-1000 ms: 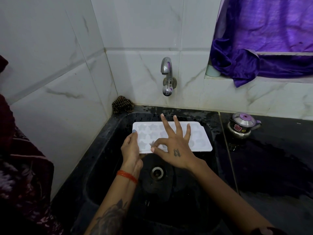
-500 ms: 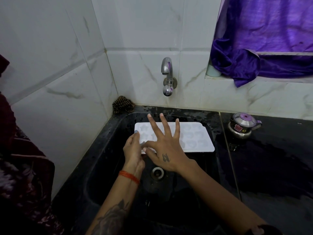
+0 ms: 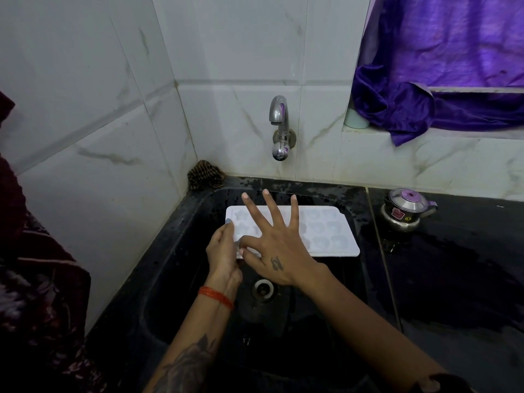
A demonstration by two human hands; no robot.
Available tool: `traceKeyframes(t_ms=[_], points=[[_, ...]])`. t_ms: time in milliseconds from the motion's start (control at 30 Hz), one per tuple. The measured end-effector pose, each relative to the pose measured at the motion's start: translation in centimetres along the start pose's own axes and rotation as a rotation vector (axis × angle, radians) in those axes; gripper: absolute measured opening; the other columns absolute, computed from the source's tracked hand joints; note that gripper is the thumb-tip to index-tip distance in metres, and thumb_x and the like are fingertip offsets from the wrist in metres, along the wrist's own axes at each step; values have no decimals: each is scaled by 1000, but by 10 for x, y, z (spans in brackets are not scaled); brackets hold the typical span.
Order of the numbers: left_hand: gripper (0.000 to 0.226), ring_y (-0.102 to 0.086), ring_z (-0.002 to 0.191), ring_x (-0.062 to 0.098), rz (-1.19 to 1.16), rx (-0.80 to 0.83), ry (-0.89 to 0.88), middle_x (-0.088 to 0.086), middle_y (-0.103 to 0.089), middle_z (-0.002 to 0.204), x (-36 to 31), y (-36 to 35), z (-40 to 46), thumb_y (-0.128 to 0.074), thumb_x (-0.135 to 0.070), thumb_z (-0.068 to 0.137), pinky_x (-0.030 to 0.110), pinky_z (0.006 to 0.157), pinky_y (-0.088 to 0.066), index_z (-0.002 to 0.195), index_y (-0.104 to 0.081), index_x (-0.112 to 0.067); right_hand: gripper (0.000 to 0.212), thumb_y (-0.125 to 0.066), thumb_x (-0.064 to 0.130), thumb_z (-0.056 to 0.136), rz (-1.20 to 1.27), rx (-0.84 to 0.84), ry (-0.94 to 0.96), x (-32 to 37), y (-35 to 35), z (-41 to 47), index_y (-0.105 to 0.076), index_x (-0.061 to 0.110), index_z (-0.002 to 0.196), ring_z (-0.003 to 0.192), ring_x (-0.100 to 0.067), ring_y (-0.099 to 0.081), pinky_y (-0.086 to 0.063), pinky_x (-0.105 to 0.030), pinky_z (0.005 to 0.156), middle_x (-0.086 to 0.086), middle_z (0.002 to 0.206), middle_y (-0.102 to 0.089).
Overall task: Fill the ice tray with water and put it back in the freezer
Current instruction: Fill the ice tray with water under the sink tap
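A white ice tray [image 3: 326, 234] with shaped cavities is held level over the black sink [image 3: 175, 268], below the chrome tap [image 3: 279, 129]. No water runs from the tap. My left hand [image 3: 222, 252] grips the tray's left end, thumb on top. My right hand [image 3: 272, 245] lies over the tray's left half; three fingers are spread straight while its index finger and thumb pinch at the near left edge. The cavities under the right hand are hidden.
The sink drain [image 3: 263, 289] lies below my wrists. A small steel pot with a purple knob [image 3: 404, 211] stands on the wet black counter to the right. A dark scrub cloth [image 3: 205, 175] sits in the back left corner. A purple curtain [image 3: 442, 66] hangs over the ledge.
My right hand slid left across the tray toward its left end. The tray shifted slightly right; my left hand kept its hold.
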State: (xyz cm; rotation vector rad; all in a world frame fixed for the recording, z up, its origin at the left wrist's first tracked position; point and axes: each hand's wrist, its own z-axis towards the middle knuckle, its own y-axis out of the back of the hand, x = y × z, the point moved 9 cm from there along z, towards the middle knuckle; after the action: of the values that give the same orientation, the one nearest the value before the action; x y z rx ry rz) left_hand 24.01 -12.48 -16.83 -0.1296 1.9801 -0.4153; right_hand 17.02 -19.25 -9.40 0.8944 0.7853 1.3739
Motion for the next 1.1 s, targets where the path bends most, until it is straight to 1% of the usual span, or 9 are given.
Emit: traceKeyframes(t_ms=[167, 267, 333, 433, 533, 633, 767, 900, 1100], points=[[13, -63, 74, 18, -6, -7, 1, 6, -67, 90, -1, 1, 2, -53, -22, 96, 30, 64, -53, 100, -62, -14, 36, -32, 47, 89, 128, 31, -41, -2, -7, -1, -66, 43, 98, 145, -35, 8, 15, -64, 106, -1, 159, 1], [14, -63, 72, 18, -16, -13, -1, 5, -67, 88, 0, 3, 3, -53, -19, 95, 25, 56, -55, 102, -62, -13, 47, -22, 54, 85, 231, 134, -87, -6, -14, 0, -64, 45, 105, 143, -27, 22, 25, -57, 105, 6, 158, 14], [13, -63, 71, 17, -17, -15, -4, 4, -67, 86, 1, 3, 3, -53, -19, 95, 21, 51, -54, 102, -62, -13, 46, -22, 53, 85, 255, 160, -89, -6, -14, -2, -63, 42, 103, 144, -27, 20, 26, -55, 106, 4, 159, 5], [13, -63, 71, 16, -4, -19, 2, 2, -66, 86, 2, 4, 3, -52, -21, 96, 22, 51, -54, 102, -61, -14, 32, -33, 46, 89, 219, 123, -105, -11, -7, -8, -59, 32, 102, 147, -26, 9, 23, -50, 109, 0, 159, -12], [11, -63, 74, 18, 12, -23, 35, 3, -66, 87, 6, 6, 5, -52, -26, 96, 33, 61, -55, 91, -60, -21, 51, -23, 50, 88, 194, 84, -232, -35, 1, -19, -55, 27, 121, 147, -20, -3, 17, -42, 115, 0, 158, -15], [12, -63, 76, 19, 26, -30, 35, 3, -65, 88, 8, 9, 6, -52, -28, 96, 36, 64, -55, 88, -58, -22, 72, -15, 59, 88, 195, 72, -480, -81, 3, -39, -41, 18, 140, 147, -22, -4, 10, -38, 116, -7, 159, -10], [12, -63, 80, 20, 32, -31, 45, 3, -65, 91, 10, 12, 7, -51, -30, 96, 37, 65, -56, 88, -58, -24, 77, -14, 62, 93, 105, 355, -678, -122, -19, -65, -5, 12, 151, 146, -23, 15, 14, -38, 116, -10, 158, 12], [13, -63, 81, 20, 33, -31, 38, 2, -65, 90, 10, 9, 7, -51, -29, 96, 36, 59, -55, 85, -58, -25, 76, -16, 58, 95, 154, 463, -669, -118, -33, -60, 5, 11, 150, 145, -24, 18, 15, -38, 116, -10, 158, 16], [14, -64, 86, 24, 26, -48, 46, 4, -66, 91, 10, 8, 10, -53, -28, 95, 44, 77, -56, 84, -59, -25, 71, -18, 58, 96, 251, 499, -501, -73, -48, -24, 7, 20, 151, 143, -24, 22, 15, -38, 116, -11, 156, 21]])
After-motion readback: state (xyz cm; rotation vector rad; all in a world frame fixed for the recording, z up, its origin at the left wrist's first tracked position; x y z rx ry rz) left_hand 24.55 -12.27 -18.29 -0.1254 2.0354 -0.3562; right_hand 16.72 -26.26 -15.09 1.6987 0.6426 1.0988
